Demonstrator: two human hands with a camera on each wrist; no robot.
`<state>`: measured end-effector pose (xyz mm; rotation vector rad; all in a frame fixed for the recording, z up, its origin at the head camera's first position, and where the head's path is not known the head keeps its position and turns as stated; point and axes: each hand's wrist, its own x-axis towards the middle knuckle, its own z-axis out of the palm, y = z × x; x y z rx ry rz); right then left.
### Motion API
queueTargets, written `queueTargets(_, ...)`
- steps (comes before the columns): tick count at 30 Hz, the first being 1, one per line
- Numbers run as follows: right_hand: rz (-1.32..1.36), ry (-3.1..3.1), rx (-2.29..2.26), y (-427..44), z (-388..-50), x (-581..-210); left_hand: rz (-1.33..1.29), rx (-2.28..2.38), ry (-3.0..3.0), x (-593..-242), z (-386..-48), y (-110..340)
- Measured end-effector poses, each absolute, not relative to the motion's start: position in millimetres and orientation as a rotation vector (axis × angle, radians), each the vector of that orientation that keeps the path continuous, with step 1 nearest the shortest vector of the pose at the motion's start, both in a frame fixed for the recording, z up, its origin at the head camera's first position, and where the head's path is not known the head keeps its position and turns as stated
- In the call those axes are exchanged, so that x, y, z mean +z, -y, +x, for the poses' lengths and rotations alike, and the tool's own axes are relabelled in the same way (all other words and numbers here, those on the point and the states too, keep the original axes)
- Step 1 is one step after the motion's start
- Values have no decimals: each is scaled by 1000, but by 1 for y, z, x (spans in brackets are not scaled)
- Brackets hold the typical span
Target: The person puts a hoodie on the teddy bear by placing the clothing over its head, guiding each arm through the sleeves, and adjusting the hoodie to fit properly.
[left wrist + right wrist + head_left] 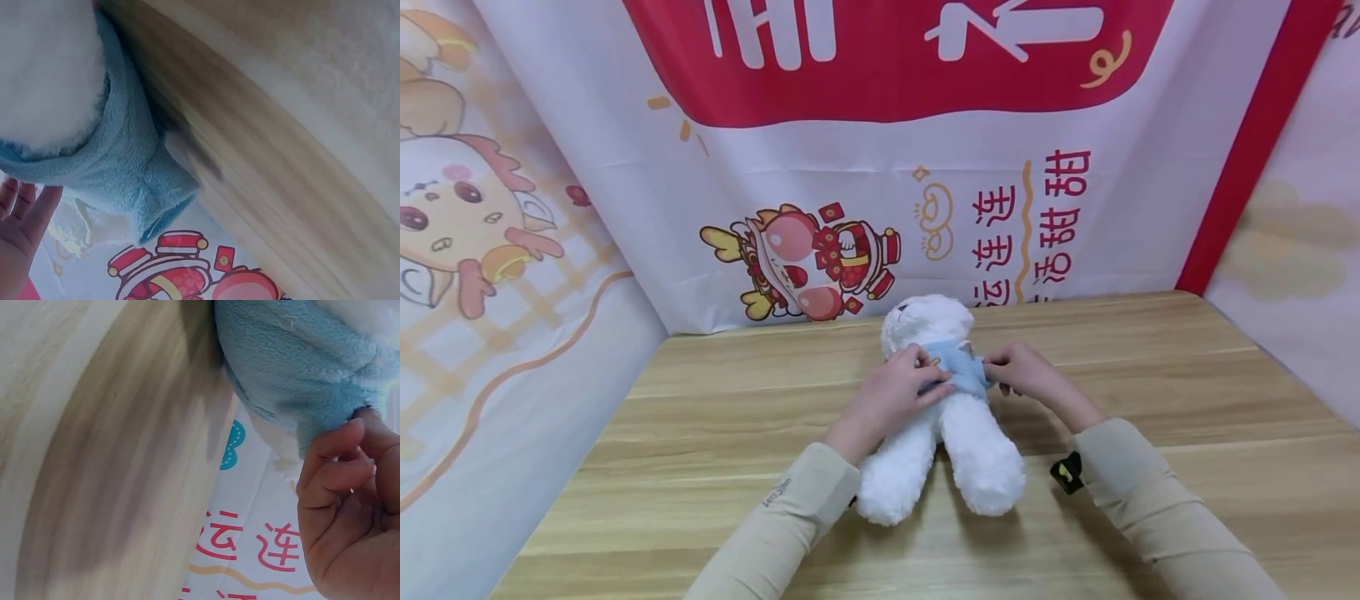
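A white plush toy (981, 458) in a small light-blue shirt (962, 367) lies on the wooden table, its legs toward me and its head near the back edge. My left hand (891, 392) rests at the shirt's front; in the left wrist view its fingers (40, 215) look fairly straight and touch the cloth by the hem, while the thumb is hidden. On the other side, my right hand (1018, 371) pinches the shirt at the sleeve. The right wrist view has the thumb and curled fingers (334, 440) gripping blue cloth (281, 356).
The wood-grain table (715, 433) extends around the toy. Behind it hangs a white and red printed cloth (865, 150) with a cartoon figure. Another patterned cloth (512, 275) covers the left side. A small black tag (1066, 472) shows by the right cuff.
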<state>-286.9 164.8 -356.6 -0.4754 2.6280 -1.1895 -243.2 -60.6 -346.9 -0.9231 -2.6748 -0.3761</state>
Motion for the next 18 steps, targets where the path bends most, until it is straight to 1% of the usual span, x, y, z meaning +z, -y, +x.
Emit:
queueTargets(8,-534,-2683,-1173,-158,-281,-351,-918,-293,2599,-353,-242,56)
queueTargets(12,-499,-2787,-1138,-156,-280,-350,-915,-274,2592,-354,-244,56)
queueTargets(18,-407,-2881,-1107,-159,-288,-355,-957,-255,2633,-350,-244,55)
